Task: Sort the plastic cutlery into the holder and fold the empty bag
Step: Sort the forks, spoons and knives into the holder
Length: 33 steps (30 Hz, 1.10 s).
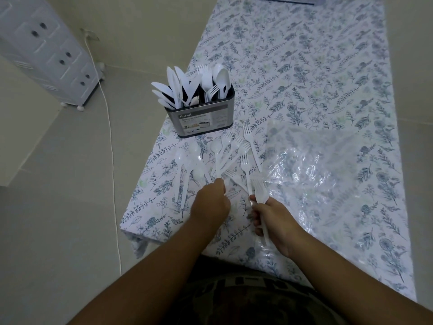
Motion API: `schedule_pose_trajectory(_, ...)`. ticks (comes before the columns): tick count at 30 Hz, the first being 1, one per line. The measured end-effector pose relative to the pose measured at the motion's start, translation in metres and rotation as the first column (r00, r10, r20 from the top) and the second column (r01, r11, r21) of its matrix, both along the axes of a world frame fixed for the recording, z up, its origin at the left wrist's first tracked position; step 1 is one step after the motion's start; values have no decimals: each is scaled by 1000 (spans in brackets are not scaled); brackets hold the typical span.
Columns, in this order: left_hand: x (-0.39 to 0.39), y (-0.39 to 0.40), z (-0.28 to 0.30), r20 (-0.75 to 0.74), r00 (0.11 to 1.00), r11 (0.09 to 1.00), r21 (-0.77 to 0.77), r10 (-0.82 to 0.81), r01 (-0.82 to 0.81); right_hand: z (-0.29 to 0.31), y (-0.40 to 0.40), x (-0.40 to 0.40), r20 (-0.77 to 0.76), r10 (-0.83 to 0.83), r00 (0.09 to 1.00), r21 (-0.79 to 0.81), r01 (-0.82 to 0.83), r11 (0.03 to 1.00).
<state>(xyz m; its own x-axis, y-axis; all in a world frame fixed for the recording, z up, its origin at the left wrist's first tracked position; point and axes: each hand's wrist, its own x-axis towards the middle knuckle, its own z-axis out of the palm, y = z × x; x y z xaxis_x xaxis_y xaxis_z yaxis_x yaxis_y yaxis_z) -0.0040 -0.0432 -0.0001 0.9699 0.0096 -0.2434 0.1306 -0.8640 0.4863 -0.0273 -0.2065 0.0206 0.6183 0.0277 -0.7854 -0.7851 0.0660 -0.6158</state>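
A steel cutlery holder [203, 121] stands on the table's left edge, holding white plastic knives on the left, forks and spoons on the right. Loose white forks [248, 146] and spoons [185, 165] lie spread on the cloth in front of it. My right hand [274, 221] grips a white fork by its handle, tines pointing away. Fingertips of my left hand [210, 202] pinch the handle end of a loose fork in the pile. The clear plastic bag [311, 165] lies crumpled and flat to the right of the loose cutlery.
The table wears a floral cloth [328, 66]; its left edge drops to a tiled floor. A white drawer cabinet [46, 50] and a white cable [110, 141] are on the floor at left. A flat object [288, 0] lies at the table's far end.
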Motion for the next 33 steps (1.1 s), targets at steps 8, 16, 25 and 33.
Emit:
schedule_pose_trajectory(8, -24, -13, 22, -410, 864, 618, -609, 292, -498, 10, 4, 4, 62, 10, 998, 187, -21, 982)
schedule_pose_trajectory(16, -3, -25, 17, -157, 971, 892, -390, 181, -229, 2, -5, 5, -40, -72, 997, 99, 75, 992)
schedule_pose_trajectory(25, 45, -37, -7, -407, 765, 656, -399, 498, -640, 3, -20, 12, 43, -61, 997, -47, 63, 997)
schedule_pose_trajectory(33, 31, -41, 25, -221, 925, 786, -487, 310, -380, 6, -23, 29, 240, 8, 971, -158, 31, 987)
